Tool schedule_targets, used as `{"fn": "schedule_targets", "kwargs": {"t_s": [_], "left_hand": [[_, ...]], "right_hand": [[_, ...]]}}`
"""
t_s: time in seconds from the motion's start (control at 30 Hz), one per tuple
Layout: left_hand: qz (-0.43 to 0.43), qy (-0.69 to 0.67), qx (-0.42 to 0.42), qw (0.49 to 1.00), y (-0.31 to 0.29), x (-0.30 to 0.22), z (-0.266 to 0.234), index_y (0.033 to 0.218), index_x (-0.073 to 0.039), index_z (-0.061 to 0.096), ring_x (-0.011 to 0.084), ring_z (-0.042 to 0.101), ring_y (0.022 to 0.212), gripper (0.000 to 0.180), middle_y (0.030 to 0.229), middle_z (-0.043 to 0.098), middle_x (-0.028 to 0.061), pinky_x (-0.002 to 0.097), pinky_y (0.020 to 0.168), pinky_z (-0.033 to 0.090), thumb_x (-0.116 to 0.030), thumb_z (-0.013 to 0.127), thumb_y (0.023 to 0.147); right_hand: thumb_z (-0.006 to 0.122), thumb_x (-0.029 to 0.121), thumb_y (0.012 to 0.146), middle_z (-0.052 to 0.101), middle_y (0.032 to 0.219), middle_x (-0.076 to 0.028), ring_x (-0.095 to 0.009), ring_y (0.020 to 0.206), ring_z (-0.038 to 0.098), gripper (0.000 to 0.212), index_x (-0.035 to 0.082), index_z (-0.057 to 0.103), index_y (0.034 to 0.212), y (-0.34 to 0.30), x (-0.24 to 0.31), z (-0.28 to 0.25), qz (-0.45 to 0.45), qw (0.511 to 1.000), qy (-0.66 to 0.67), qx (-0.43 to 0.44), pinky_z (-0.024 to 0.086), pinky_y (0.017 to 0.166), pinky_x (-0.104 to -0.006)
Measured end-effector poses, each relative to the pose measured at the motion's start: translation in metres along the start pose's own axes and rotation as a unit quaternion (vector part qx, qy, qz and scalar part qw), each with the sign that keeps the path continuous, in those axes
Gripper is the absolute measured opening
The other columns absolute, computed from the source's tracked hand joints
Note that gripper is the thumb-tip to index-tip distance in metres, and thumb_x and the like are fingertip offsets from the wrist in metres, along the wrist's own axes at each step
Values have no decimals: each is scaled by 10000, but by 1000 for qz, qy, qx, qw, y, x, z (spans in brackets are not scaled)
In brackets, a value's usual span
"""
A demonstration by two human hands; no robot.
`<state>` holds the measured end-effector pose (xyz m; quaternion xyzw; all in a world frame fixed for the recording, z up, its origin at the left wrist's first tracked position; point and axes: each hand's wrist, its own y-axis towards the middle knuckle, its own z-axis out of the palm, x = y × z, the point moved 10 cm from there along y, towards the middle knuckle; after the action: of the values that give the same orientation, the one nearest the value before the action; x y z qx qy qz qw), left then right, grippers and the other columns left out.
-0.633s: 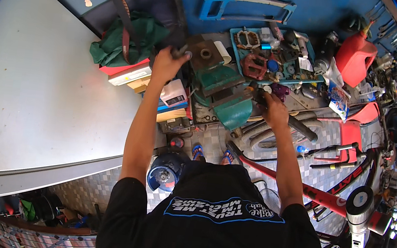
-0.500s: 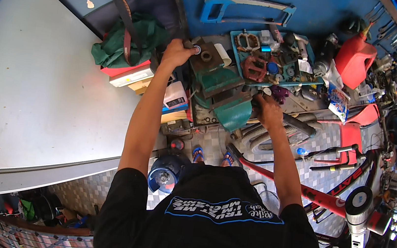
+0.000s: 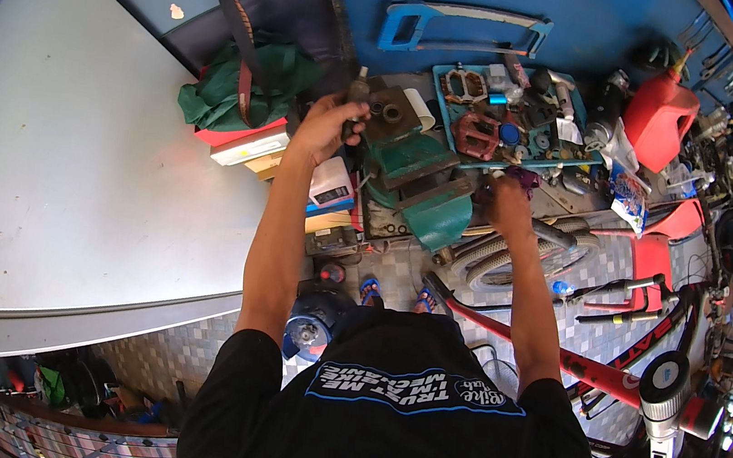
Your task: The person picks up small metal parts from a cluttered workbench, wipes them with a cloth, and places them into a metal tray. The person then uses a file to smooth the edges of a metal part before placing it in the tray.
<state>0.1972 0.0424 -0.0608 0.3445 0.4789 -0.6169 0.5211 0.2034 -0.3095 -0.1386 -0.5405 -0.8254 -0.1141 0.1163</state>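
Observation:
My left hand (image 3: 327,129) is closed around a dark cylindrical part (image 3: 358,93) with a narrow metal tip, held upright beside the flat back of a green bench vise (image 3: 434,217). A round metal ring (image 3: 392,113) lies on that back part. To the right of the vise jaws, my right hand (image 3: 510,205) reaches down with its back toward me; its fingers are mostly hidden. Close to those fingers sits a purple metal part (image 3: 524,179). Behind the vise, a blue tray (image 3: 442,101) holds bike pedals, a red one (image 3: 476,135) among them, and small parts.
A hacksaw (image 3: 464,32) hangs on the blue wall. A red jerrycan (image 3: 659,123) stands right of the tray. Bike tyres (image 3: 495,263) and a red bike frame (image 3: 596,374) lie on the right. A large pale panel (image 3: 108,170) fills the left, beside stacked boxes (image 3: 253,146).
My left hand has turned, bringing the dark cylindrical part upright. The right hand has shifted slightly from the vise's side toward the purple part. The whole view has shifted a little.

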Motion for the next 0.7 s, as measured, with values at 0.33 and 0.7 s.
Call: {"fn": "schedule_targets", "kwargs": {"t_s": [0.33, 0.7], "left_hand": [[229, 246, 57, 940, -64, -23, 60, 1507, -19, 425, 157, 625, 957, 695, 1188, 709, 156, 316, 790, 521, 11, 655, 852], [98, 18, -69, 993, -93, 43, -24, 1401, 19, 525, 193, 657, 893, 513, 1130, 710, 156, 322, 742, 533, 38, 570, 891]], "right_hand": [[889, 291, 886, 671, 1124, -110, -196, 916, 705, 644, 67, 608, 1420, 73, 198, -96, -124, 847, 506, 105, 588, 797, -356], [801, 167, 906, 745, 1137, -167, -356, 1008, 721, 415, 78, 680, 1293, 179, 188, -100, -220, 953, 189, -82, 563, 898, -461]]}}
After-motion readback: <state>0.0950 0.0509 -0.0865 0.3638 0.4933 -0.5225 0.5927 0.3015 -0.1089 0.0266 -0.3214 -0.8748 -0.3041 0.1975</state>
